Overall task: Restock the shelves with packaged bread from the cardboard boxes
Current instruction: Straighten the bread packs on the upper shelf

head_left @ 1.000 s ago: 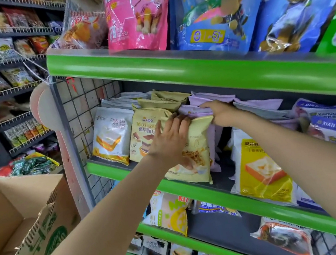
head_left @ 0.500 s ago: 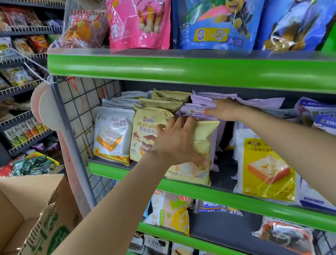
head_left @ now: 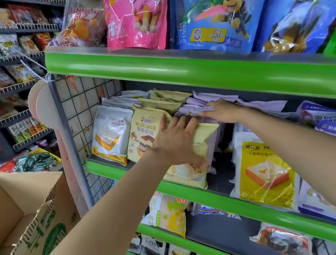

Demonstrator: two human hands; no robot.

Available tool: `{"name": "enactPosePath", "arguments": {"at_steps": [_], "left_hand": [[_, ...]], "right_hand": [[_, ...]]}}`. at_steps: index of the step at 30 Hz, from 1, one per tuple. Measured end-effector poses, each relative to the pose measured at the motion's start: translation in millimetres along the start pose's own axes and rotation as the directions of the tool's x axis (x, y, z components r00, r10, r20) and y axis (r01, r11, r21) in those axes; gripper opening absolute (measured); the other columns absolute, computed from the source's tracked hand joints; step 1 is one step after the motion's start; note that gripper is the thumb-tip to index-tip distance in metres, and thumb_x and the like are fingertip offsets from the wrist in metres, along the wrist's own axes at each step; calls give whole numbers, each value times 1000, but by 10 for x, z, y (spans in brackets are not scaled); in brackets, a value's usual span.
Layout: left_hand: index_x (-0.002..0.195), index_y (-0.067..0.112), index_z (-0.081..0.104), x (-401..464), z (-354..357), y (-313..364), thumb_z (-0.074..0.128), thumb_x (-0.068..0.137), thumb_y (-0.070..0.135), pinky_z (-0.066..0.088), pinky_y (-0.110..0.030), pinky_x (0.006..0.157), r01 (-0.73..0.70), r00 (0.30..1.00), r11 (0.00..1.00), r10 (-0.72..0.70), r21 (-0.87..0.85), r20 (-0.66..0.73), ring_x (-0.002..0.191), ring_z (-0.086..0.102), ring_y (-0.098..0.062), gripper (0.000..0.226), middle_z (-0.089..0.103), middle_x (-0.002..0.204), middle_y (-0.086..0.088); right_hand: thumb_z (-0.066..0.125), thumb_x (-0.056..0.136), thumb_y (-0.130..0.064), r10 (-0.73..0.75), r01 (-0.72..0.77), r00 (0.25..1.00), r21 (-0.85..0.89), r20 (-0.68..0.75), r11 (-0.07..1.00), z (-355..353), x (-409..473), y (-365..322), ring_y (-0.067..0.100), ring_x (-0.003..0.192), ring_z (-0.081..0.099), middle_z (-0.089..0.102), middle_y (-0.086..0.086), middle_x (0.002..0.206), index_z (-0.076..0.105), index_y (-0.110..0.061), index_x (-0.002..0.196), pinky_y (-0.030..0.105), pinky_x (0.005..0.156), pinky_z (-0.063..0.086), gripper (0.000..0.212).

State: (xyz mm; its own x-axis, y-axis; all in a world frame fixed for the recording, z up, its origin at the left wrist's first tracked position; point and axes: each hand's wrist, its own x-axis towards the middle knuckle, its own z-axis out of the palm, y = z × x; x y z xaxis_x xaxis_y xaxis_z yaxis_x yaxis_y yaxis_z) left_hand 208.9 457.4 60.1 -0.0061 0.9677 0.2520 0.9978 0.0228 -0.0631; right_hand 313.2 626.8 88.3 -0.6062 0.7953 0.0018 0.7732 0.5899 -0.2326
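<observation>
Left hand flat on pale-yellow bread pack, beside "MOUSSE" pack.

Glossy plastic bread pkgs, matt cardboard box

Hands on shelved bread packs

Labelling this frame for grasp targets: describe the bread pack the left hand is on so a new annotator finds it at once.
Find the green-edged shelf below the cartoon-dog bags. Along its front row, past a white pack and a tan MOUSSE pack, stands the pale yellow pack under the left hand. It alone leans out over the shelf's green lip, with lilac packs behind it under the right hand.
</observation>
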Motion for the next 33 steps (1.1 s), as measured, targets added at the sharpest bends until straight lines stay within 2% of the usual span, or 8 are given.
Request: {"name": "enactPosePath", "arguments": {"at_steps": [5,9,13,18,21,25,27,33], "left_hand": [[144,17,21,-37,-82,37,56,72,68,3,-53,117,41,998,998,-43,-50,-55,137,26,-23,95,37,141,-4],[143,15,22,-42,-138,120,55,76,62,2,-50,118,42,997,996,-47,-79,-61,138,25,-24,88,37,142,-6],[142,15,26,-33,-177,187,43,85,63,7,-46,118,62,996,986,-70,-153,-47,140,27,-26,77,36,147,-9],[137,18,37,188,-197,147,27,92,60,22,-41,111,108,992,976,-119,-189,-48,133,36,-26,63,42,143,-8],[139,21,38,312,-177,106,22,90,66,21,-42,111,60,998,994,-62,-96,-21,134,35,-24,68,41,145,-7],[139,29,39,402,-93,-16,20,86,73,20,-40,111,-2,999,998,-1,-59,-48,135,35,-19,72,42,146,1],[139,34,40,410,-42,-53,20,85,74,22,-38,109,-11,999,998,7,-66,-54,135,36,-18,70,43,146,2],[138,37,40,423,-3,-79,18,87,73,27,-36,105,-8,999,998,5,-62,-54,132,41,-18,66,49,141,1]], "right_hand": [[41,96,-47,39,-44,995,-62,-89,997,-62,-175,-16,33,134,36,31,14,150,38,-16,142,35,104,34,55],[46,97,-35,48,-49,993,-5,-106,999,-114,-350,122,29,107,54,55,23,124,57,-8,108,31,74,36,32],[49,96,-26,104,-74,980,174,-172,982,-179,-532,180,25,80,47,52,14,75,48,-11,67,31,56,31,33],[49,96,-35,164,-117,976,295,-140,948,-112,-389,193,19,90,46,53,9,89,55,-14,90,28,63,33,23],[51,94,-37,253,-165,958,468,-131,868,-65,-158,240,23,119,48,51,15,129,51,-11,126,28,89,40,41],[49,96,-32,334,-203,942,721,-41,662,8,131,229,20,83,50,54,7,86,54,-18,87,28,65,35,17],[48,97,-28,361,-199,931,770,-44,606,68,223,220,14,66,46,46,-1,72,56,-18,90,26,63,36,14],[50,94,-33,351,-179,931,710,-102,681,163,402,296,21,84,52,55,7,103,56,-20,116,27,67,39,26]]}}
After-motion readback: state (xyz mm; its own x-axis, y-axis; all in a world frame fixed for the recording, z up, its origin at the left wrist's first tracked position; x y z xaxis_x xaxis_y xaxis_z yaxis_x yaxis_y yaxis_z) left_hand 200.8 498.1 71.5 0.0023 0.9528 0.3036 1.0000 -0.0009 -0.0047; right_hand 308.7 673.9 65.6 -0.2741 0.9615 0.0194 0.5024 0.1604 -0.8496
